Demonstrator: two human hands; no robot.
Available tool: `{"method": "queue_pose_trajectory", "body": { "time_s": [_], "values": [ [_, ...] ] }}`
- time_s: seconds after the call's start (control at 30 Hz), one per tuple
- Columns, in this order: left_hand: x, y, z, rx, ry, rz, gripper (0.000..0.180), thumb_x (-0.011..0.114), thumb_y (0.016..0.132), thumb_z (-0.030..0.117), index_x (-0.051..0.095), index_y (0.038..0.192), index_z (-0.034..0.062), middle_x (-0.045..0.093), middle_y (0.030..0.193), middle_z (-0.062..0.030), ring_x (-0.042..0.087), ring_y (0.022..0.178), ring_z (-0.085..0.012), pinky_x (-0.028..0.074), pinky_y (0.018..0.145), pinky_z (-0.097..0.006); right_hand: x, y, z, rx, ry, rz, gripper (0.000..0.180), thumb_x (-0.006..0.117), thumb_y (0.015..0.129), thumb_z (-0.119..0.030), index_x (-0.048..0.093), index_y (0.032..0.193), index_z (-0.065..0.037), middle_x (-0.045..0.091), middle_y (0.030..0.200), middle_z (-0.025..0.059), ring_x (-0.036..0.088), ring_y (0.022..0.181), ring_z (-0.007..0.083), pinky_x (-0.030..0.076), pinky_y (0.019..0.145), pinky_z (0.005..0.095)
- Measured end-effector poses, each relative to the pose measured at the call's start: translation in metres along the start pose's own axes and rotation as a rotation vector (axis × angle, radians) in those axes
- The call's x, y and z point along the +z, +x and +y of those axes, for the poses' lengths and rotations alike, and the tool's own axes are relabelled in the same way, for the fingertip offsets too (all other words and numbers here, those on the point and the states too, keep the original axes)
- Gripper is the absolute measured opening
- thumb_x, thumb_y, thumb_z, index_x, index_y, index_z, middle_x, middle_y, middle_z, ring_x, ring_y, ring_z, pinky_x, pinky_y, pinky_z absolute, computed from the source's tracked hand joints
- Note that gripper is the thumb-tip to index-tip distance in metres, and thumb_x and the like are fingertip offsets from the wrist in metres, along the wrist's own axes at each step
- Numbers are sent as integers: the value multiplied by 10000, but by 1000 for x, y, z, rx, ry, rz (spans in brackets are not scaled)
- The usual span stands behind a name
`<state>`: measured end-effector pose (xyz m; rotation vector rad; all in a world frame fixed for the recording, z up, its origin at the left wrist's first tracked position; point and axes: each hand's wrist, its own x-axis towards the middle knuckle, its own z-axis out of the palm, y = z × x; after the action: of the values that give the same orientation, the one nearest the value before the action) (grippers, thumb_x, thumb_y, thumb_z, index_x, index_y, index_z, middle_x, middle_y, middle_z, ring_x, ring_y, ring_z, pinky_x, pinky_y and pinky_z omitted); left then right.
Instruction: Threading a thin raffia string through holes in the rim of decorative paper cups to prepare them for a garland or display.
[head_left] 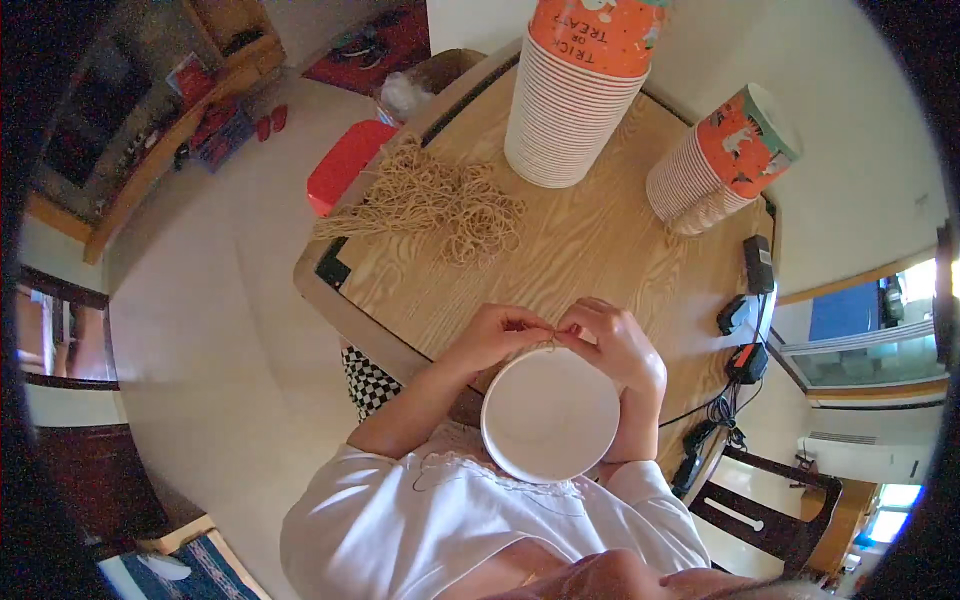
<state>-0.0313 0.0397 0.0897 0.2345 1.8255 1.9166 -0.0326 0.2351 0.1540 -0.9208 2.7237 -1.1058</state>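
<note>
A white paper bucket [549,415] rests against my front at the near table edge, its round white inside facing up. At its far rim my left hand [503,336] and my right hand [612,340] meet, fingertips pinched together. A thin bit of tan twine [551,346] shows between the fingertips, by the rim; most of it is hidden by my fingers. Farther left on the table lies a loose, tangled pile of tan twine [440,205].
A tall stack of paper buckets [575,115] stands at the far side. A shorter stack [715,165] is to its right. Black adapters [758,265] and cables [722,410] line the right edge. Beyond the left edge is a red stool [345,165]; a dark chair [765,510] stands at right.
</note>
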Motion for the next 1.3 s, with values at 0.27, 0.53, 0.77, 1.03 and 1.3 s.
{"method": "queue_pose_trajectory", "body": {
  "time_s": [0.27,0.53,0.77,1.03,1.3],
  "values": [
    [1,3,-3,0,-11,-20,192,697,786,175,685,892,16,663,787,-45,600,716,-92,488,646,-236,-1,1,0,1,2,5,124,679,750,-113,597,790,-29,590,730,100,618,662,244,494,574,331],
    [0,4,-4,-31,-22,-73,166,686,786,134,671,900,14,658,807,-43,600,738,-89,488,665,-229,-1,1,1,-10,22,-5,118,670,757,-118,602,815,-42,603,758,98,621,688,247,500,598,331],
    [0,4,-6,-33,-119,-89,162,671,793,118,652,920,18,649,821,-32,595,737,-82,482,653,-219,0,3,3,-49,19,5,133,669,759,-118,602,852,-51,616,796,94,620,691,245,502,616,336],
    [-2,4,-13,-65,-252,-72,128,636,829,136,605,918,50,608,740,8,545,639,-56,418,535,-197,-5,3,-3,121,100,-64,98,634,794,-101,587,840,-29,616,810,97,626,762,251,503,644,335],
    [-6,1,-3,-114,-378,-72,96,617,846,131,566,908,77,596,724,11,537,607,-66,423,525,-206,-1,1,6,-122,188,-161,155,575,847,-127,635,946,-24,634,880,140,622,813,288,492,712,350]
  ]
}}
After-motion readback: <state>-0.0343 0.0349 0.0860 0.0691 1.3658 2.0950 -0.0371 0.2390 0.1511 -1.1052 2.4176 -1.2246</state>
